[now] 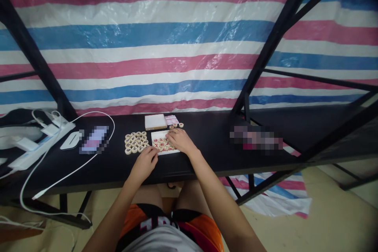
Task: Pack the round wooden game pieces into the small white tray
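A shallow white box (166,152) on the black table holds several round Chinese chess pieces (161,144) with red characters. My right hand (180,141) reaches over the box's right side, fingers together and bent down onto a piece, which they partly hide. At the box's front left corner, my left hand (147,160) has its fingers curled against the edge. Left of the box stand rows of Chinese chess pieces (136,142) with dark characters, close to my left fingertips. Three more red-marked pieces (176,125) lie behind the box.
Behind the box lie a white box lid (155,121) and a pink and white paper (171,120). To the left are a blurred phone (94,140), a white device (70,140), a power strip (44,145) and cables. A blurred object (256,138) lies right, near black frame posts (265,55).
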A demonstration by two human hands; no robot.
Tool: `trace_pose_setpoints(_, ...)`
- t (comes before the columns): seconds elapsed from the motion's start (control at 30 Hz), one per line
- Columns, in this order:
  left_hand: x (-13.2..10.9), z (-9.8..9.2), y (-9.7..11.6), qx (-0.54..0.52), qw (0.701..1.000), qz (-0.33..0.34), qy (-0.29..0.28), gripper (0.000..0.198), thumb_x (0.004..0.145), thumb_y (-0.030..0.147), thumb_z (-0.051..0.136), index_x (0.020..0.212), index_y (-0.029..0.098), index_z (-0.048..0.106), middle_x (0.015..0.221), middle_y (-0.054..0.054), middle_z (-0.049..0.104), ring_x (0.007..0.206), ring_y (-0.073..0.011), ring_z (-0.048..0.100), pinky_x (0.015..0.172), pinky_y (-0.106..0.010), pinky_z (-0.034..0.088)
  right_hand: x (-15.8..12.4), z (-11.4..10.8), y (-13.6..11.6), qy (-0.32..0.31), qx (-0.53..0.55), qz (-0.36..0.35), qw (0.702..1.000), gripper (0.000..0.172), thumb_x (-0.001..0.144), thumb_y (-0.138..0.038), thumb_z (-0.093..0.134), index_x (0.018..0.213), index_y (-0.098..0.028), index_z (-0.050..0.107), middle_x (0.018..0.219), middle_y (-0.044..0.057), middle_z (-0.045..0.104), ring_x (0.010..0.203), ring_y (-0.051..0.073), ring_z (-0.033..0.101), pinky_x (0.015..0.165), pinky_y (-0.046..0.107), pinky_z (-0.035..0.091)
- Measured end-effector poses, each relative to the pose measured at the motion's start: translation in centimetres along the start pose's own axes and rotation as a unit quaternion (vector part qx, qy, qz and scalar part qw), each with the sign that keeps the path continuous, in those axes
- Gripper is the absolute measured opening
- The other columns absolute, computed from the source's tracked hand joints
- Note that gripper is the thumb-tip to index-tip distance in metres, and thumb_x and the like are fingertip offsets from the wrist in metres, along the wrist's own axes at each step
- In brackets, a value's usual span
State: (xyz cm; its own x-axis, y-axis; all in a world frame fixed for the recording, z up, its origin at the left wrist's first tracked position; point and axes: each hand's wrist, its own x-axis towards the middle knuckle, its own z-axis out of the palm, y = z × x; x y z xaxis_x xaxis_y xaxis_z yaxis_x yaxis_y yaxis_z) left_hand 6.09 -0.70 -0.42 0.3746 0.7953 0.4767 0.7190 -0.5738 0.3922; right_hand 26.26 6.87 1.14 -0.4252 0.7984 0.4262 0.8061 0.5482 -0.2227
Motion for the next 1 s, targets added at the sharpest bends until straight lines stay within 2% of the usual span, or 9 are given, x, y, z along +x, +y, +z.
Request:
trace_pose_setpoints(0.2,0.0,0.0,0.0,0.0,1.0,0.001,0.003,0.022,0.087,0.015,0.043,0.095,0.018,0.063,0.096,-0.007,0.06,0.092,-0.0182,0.058,0.088,-0.035,0.048,0.1,0.0,0.0,0.004,0.009,-0.02,1.0,0.034,0.095,-0.034,0.038,0.097,-0.019,0.069,0.112,0.009,0.063,0.111,0.018,0.052,0.099,0.032,0.031)
trace_pose_setpoints(0.33,0.0,0.0,0.1,-0.003,1.0,-0.001,0.002,0.022,0.087,0.015,0.043,0.095,0.017,0.063,0.096,-0.007,0.06,0.092,-0.0183,0.058,0.088,-0.034,0.048,0.1,-0.4,-0.3,-0.014,0.007,-0.029,0.999,0.038,0.095,-0.037,0.037,0.092,-0.018,0.071,0.11,0.008,0.064,0.105,0.016,0.055,0.096,0.029,0.033)
trace_pose_setpoints(0.63,0.0,0.0,0.0,0.003,1.0,-0.003,0.001,0.022,0.087,0.015,0.042,0.096,0.017,0.063,0.097,-0.008,0.06,0.093,-0.0191,0.057,0.088,-0.036,0.047,0.0,-0.4,-0.3,-0.02,0.0,-0.016,1.0,0.041,0.094,-0.048,0.038,0.093,-0.023,0.071,0.106,0.005,0.066,0.099,0.017,0.056,0.091,0.03,0.032)
trace_pose_setpoints(0.77,0.0,0.0,0.0,-0.002,1.0,-0.003,-0.002,0.022,0.087,0.015,0.043,0.095,0.017,0.063,0.096,-0.007,0.06,0.092,-0.0186,0.057,0.087,-0.035,0.047,0.1,-0.3,-0.4,-0.019,-0.009,-0.019,1.0,0.043,0.094,-0.047,0.035,0.093,-0.023,0.071,0.106,0.006,0.066,0.099,0.017,0.057,0.09,0.029,0.033)
trace_pose_setpoints(1.0,-0.1,0.3,-0.3,-0.012,1.0,0.0,0.012,0.022,0.086,0.014,0.044,0.095,0.019,0.064,0.096,-0.007,0.061,0.091,-0.0179,0.058,0.088,-0.035,0.047,0.7,-1.1,-1.1,-0.032,-0.033,-0.024,0.999,0.052,0.096,-0.046,0.03,0.083,-0.017,0.071,0.089,0.01,0.069,0.091,0.019,0.059,0.084,0.03,0.034)
